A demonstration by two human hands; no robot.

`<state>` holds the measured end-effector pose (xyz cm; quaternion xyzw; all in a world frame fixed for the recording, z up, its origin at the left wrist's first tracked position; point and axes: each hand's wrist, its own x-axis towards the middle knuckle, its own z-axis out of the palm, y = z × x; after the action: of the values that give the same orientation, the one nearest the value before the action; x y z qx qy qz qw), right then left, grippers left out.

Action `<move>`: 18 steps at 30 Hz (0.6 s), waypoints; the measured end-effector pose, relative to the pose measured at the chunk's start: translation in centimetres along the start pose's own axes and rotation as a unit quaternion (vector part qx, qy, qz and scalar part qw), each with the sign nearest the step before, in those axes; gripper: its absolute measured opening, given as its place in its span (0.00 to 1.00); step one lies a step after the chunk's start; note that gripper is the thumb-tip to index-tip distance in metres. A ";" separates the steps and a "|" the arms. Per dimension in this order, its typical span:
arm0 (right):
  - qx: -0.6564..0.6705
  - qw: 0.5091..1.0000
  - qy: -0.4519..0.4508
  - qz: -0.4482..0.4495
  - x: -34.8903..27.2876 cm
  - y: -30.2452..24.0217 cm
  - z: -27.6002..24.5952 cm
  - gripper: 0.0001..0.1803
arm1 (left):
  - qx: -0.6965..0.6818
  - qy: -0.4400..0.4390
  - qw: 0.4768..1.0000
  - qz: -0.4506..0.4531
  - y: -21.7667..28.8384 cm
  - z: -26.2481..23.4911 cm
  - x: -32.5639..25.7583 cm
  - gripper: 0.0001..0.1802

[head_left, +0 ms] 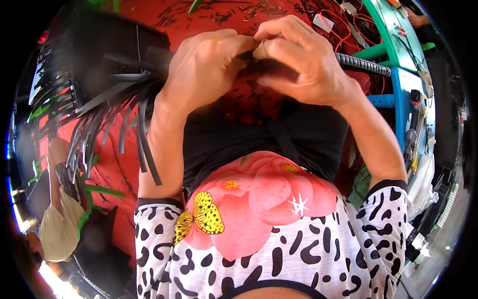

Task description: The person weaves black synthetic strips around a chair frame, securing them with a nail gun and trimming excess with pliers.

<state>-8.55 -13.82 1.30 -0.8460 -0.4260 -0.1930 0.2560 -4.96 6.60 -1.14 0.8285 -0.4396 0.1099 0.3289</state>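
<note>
Tubing point(362, 64) between hands, strips point(114, 107) alongside

A workshop: black tube offcuts point(107, 122) hang left over a littered red floor point(209, 15); far right, benches point(398, 40) with wires point(343, 25) and tools point(414, 119).

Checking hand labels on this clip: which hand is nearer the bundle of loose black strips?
Left. The left hand sits right beside the black strips; the right hand is farther off, over the ribbed grey hose.
</note>
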 end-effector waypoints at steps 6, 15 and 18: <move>-0.129 0.982 0.106 -0.093 -0.7 0.9 2.6 0.06 | -0.031 0.019 0.999 0.010 -0.1 0.1 -0.3 0.19; 0.000 0.978 0.201 -0.050 -1.9 -1.0 4.4 0.09 | 0.030 0.021 0.999 -0.013 0.3 0.9 -0.6 0.15; -0.003 0.977 0.212 -0.034 -2.2 -0.8 4.5 0.11 | 0.037 0.006 0.999 -0.014 0.4 0.7 -0.4 0.14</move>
<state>-9.95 -12.09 -3.23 -0.7719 -0.3901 -0.3776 0.3307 -5.60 6.28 -1.73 0.8456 -0.4220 0.1264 0.3015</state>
